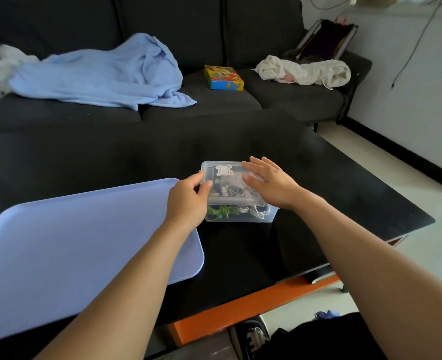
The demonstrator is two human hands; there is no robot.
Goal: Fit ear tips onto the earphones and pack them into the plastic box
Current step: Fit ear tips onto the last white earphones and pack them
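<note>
Reaching forward with both forearms, the person steadies the plastic box [236,193] on the black table [318,183]: left hand [188,198] curls round its left edge, right hand [269,181] lies flat, fingers straight, on the lid [225,175]; a lilac tray [84,242] lies just left of the box.

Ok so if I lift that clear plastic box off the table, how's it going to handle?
The plastic box probably lifts light: thin clear walls, only coiled cables inside. It looks rigid, though smooth sides may slip. With the left hand gripping its edge and the right hand flat on the lid, tipping seems unlikely.
</note>
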